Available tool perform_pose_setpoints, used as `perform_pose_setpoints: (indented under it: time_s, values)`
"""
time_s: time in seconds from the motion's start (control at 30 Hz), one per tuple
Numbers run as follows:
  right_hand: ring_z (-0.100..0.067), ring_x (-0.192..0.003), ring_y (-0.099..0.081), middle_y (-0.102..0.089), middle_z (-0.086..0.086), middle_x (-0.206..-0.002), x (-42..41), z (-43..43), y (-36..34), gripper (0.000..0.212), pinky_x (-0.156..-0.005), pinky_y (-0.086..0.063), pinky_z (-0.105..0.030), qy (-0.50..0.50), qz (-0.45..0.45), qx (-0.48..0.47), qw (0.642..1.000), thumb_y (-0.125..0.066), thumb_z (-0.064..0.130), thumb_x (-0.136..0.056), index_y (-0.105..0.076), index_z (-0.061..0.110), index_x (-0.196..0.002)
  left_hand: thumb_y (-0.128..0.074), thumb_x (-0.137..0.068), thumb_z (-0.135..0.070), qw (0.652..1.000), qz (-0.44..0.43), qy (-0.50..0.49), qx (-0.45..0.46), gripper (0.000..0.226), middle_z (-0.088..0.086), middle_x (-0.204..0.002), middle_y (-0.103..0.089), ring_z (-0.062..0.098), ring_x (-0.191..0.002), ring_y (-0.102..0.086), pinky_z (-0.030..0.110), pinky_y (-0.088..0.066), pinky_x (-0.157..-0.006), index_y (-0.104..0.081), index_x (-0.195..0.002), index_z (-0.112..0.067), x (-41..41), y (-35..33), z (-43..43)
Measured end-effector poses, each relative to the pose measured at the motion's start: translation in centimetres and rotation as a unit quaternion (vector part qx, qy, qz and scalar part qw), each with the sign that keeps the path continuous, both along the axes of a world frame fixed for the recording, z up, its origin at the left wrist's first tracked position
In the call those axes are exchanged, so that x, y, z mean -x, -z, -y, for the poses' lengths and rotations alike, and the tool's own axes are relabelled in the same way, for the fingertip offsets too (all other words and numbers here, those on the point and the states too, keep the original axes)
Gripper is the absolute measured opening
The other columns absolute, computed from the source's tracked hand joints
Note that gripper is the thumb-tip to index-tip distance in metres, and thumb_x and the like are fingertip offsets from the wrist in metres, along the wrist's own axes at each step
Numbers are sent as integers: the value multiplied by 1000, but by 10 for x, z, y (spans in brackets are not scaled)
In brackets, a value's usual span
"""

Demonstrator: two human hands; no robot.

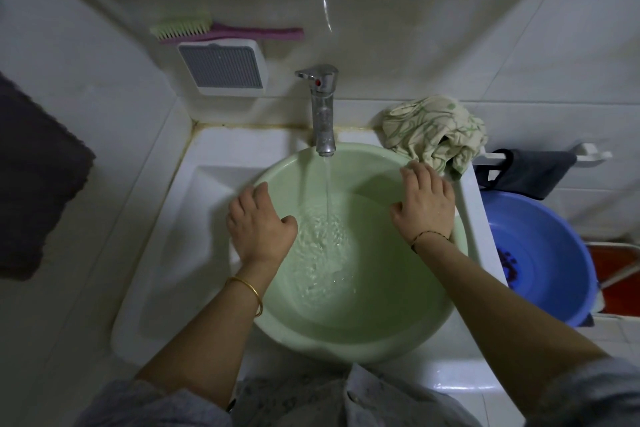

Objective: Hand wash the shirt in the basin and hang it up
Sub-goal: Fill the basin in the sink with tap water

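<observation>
A pale green basin (346, 340) sits in a white sink (207, 156) under a chrome tap (323, 107). A thin stream falls from the tap into the basin. The basin holds shallow, rippling water (322, 246) and no clothing. The left hand (259, 222) grips the basin's left rim, fingers curled over the outside and thumb inside. The right hand (424, 201) holds the right rim the same way, its fingertips close to the shirt (433, 132). The shirt is cream with green markings and lies crumpled on the sink's back right corner, outside the basin. To the right, lower down, stands a blue basin (540, 253) with a small dark patch (507, 267) at its bottom. On the wall a green-bristled brush (207, 28) lies on a white slatted holder (223, 68).
</observation>
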State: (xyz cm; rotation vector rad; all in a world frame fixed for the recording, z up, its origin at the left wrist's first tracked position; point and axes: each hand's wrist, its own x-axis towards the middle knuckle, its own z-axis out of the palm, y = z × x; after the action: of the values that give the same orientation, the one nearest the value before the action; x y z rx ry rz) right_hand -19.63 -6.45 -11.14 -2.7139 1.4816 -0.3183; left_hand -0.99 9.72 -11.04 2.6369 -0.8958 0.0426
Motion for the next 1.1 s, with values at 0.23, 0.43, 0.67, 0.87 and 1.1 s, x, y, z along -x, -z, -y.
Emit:
perform_pose_setpoints:
  time_s: [0.23,0.43,0.67,0.87,1.1]
  values:
    - [-31,-135,-36,-45,-11,-141,0,0,0,63,-109,-28,-47,0,8,5,1000,-63,20,-71,-49,8,-131,-67,-61,-21,1000,1,0,2,73,13,-129,-49,36,-113,-43,44,-37,-93,-48,-130,-8,0,-1,0]
    - [-31,-134,-37,-46,-12,-140,-1,-1,1,63,-109,-30,-47,-2,11,8,1000,-65,20,-71,-50,7,-130,-67,-60,-20,1000,5,2,9,73,15,-128,-50,37,-111,-44,44,-38,-93,-49,-129,-7,0,-1,0]
    - [-32,-133,-38,-46,-12,-140,0,0,2,63,-107,-29,-46,0,9,11,1000,-65,20,-70,-50,7,-130,-68,-60,-21,1000,2,-2,7,72,14,-127,-50,37,-111,-44,44,-37,-92,-49,-128,-7,0,-1,0]
    - [-32,-133,-39,-47,-12,-140,0,0,2,63,-108,-29,-47,-1,13,13,1000,-66,20,-70,-51,7,-130,-69,-60,-21,1000,5,-1,8,72,15,-126,-51,37,-111,-44,44,-38,-92,-50,-128,-7,1,-1,1]
    - [-33,-132,-40,-48,-13,-139,0,0,1,63,-107,-30,-47,-3,20,16,1000,-67,19,-69,-52,6,-129,-70,-57,-20,1000,18,1,13,72,16,-124,-53,38,-108,-47,45,-40,-89,-52,-125,-6,0,2,1]
